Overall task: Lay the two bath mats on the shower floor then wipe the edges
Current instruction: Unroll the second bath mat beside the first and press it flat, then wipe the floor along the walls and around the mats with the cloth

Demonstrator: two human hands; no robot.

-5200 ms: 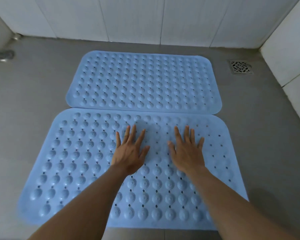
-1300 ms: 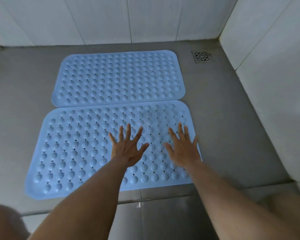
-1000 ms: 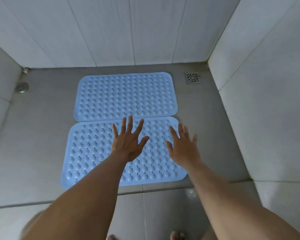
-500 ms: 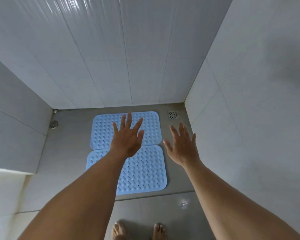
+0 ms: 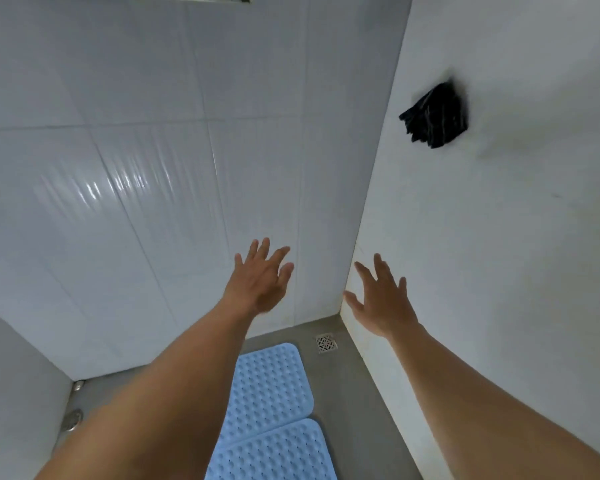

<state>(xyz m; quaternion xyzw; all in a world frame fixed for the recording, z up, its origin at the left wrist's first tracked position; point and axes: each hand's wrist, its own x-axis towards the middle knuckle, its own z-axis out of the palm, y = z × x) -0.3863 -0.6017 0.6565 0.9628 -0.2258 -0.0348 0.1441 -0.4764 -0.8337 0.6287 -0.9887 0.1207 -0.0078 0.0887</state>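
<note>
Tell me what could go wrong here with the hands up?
1. The black cloth hangs high on the right wall, above the open left hand and right hand; stretching for it might cause a stumble.
2. The near bath mat seems to overlap the far bath mat; that lip could catch a foot.
3. The far bath mat lies close to the floor drain and might cover it if nudged.

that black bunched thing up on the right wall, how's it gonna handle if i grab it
The black cloth looks crumpled into folds, so it is probably soft and floppy and would sag once lifted. It hangs from one small spot on the right wall, which suggests it is light. What holds it is hidden, so it might snag.
</note>
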